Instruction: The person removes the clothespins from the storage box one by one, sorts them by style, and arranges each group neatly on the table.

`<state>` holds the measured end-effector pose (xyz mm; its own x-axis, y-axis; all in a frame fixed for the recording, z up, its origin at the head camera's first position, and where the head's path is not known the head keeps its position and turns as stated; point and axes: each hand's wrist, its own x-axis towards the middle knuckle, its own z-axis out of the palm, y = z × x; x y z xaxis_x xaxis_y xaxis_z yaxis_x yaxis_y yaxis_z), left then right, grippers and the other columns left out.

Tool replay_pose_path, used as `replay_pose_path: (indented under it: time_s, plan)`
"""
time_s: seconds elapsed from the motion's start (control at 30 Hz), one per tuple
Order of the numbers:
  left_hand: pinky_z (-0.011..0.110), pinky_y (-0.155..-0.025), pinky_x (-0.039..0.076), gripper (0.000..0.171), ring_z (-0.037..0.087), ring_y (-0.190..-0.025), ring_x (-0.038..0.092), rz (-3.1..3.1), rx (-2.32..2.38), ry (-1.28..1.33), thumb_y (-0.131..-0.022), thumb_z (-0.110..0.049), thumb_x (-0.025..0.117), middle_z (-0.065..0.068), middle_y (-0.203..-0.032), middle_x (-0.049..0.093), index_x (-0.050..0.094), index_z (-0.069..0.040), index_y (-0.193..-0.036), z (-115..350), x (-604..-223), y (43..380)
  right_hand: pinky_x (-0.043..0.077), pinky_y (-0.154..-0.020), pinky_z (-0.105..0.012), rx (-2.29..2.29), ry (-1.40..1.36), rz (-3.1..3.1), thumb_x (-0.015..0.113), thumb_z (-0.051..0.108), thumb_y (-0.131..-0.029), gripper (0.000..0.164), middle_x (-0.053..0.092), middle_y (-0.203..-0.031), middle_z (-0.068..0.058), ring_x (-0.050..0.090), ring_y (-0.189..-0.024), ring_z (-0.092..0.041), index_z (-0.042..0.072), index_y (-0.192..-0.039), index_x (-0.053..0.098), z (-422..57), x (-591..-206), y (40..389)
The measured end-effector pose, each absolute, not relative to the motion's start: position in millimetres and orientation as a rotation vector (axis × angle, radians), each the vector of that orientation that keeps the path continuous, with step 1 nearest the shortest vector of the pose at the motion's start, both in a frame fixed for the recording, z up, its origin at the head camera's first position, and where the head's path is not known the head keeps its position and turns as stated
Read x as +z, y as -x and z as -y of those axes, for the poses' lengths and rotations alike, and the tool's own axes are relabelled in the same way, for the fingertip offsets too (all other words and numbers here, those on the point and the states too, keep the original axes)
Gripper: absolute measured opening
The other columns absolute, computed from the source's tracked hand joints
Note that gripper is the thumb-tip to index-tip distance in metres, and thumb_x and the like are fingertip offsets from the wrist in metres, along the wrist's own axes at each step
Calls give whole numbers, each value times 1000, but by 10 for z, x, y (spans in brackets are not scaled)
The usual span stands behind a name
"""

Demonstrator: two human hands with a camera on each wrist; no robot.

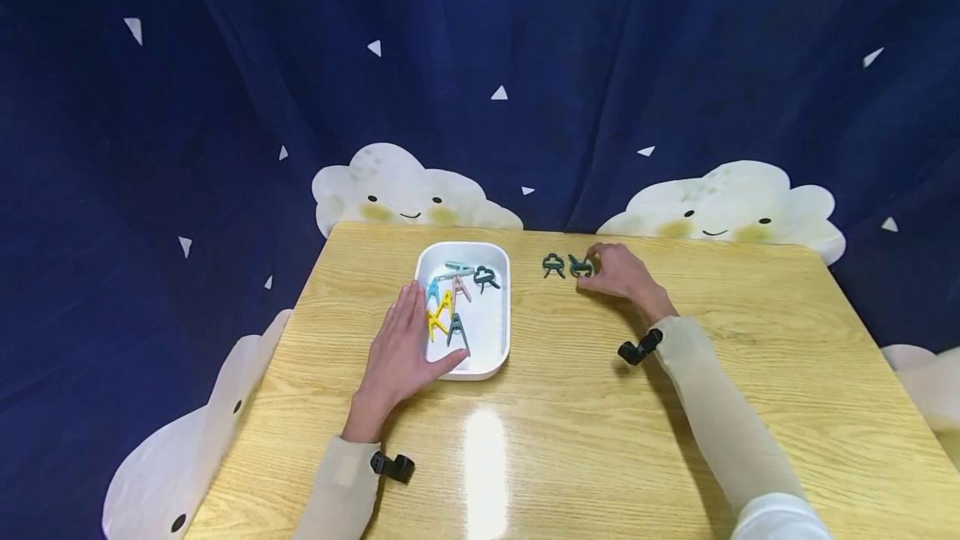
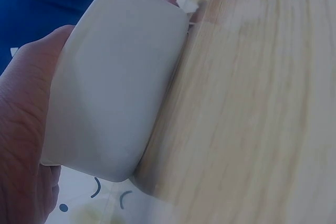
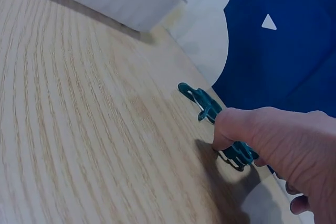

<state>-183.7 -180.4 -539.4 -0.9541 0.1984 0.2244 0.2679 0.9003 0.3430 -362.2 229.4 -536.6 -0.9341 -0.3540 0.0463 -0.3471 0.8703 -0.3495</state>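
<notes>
A white tray (image 1: 491, 332) holds several clips: yellow clips (image 1: 437, 319), light blue clips (image 1: 460, 267), a pink clip (image 1: 460, 288), a grey-green clip (image 1: 457, 330) and a dark green cloud-shaped clip (image 1: 485, 277). My left hand (image 1: 401, 352) rests along the tray's left side, fingers straight on the rim and thumb across the near left corner. To the right of the tray, my right hand (image 1: 618, 273) pinches a dark green cloud-shaped clip (image 1: 579, 267) at the tabletop; the fingers partly cover it. Beside it lies a matching green clip (image 1: 553, 265).
The wooden table (image 1: 600, 440) ends at the back against a dark blue curtain (image 1: 450, 23) with white triangles and cloud figures. A black wrist strap with a camera (image 1: 641, 347) sits on the right sleeve, another wrist camera (image 1: 393, 467) on the left.
</notes>
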Motion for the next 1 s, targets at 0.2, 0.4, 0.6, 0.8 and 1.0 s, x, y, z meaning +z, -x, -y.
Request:
replay_pose_path:
  time_s: [0.2, 0.4, 0.6, 0.8, 1.0]
  plan:
    - [46, -131, 16, 130, 29, -162, 7, 2886, -565, 355, -81, -90, 53, 16, -175, 10, 13, 1, -166, 1786, -5385, 1840, 55, -69, -44, -558, 540, -3004, 77, 42, -79, 70, 66, -92, -9, 59, -85, -26, -3, -131, 64, -2309, -5395, 3636]
    - [46, -131, 15, 130, 29, -162, 7, 2891, -566, 353, -82, -89, 54, 15, -175, 9, 13, 1, -166, 1776, -5382, 1841, 56, -70, -46, -575, 534, -2998, 77, 42, -80, 70, 66, -89, -9, 62, -86, -27, -2, -132, 63, -2325, -5400, 3628]
    - [46, -131, 15, 130, 30, -162, 8, 2896, -562, 351, -82, -89, 54, 16, -175, 9, 13, 1, -166, 1784, -5379, 1833, 56, -69, -46, -600, 547, -2991, 78, 42, -81, 68, 67, -89, -10, 63, -85, -27, -2, -131, 63, -2328, -5396, 3609]
    - [44, -131, 14, 130, 26, -162, 4, 2903, -564, 345, -82, -90, 53, 14, -176, 7, 11, -1, -166, 1795, -5374, 1823, 56, -70, -46, -620, 562, -2991, 78, 44, -82, 69, 67, -88, -10, 63, -85, -28, -3, -131, 63, -2336, -5396, 3607]
    - [46, -131, 16, 130, 30, -162, 8, 2898, -553, 344, -81, -90, 53, 15, -175, 10, 12, -1, -166, 1800, -5375, 1827, 56, -72, -46, -624, 558, -2981, 78, 46, -83, 71, 67, -88, -9, 63, -83, -27, -2, -133, 62, -2352, -5409, 3614]
